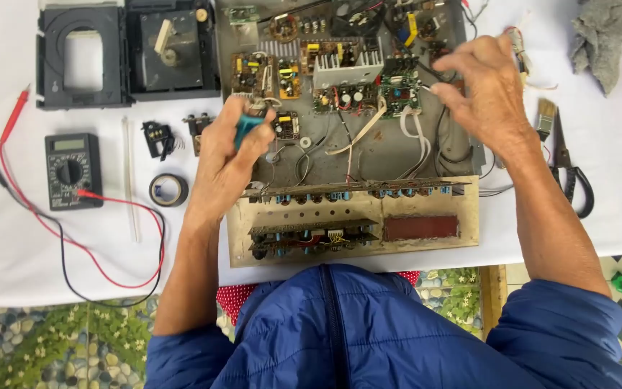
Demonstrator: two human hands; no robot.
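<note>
An opened amplifier chassis (368, 144) lies on the white-covered table (8, 245), and everything else sits around it. Inside it are several small circuit boards in green and yellow, a ribbed silver heat sink (347, 70) near its far middle, and loose white and black wires. Its tan front panel (354, 223) is folded down at the near edge, with a dark red rectangular window (420, 228) on the right part.

The left hand (228, 155) is over the chassis's left edge, its grip closed around a teal-handled tool (248, 128) whose tip is hidden among the boards. The right hand (487, 90) hovers over the chassis's right side, fingers curled and pinching a thin wire end (426, 88).

Left of the chassis lie a roll of black tape (168, 189), a black multimeter (73, 170) with red and black leads, and two small black parts. Beyond those, at the far left, sits a black disc-drive tray assembly (127, 52). Right of the chassis lie a small brush (546, 117), scissors (569, 169) and a grey rag (602, 39).
</note>
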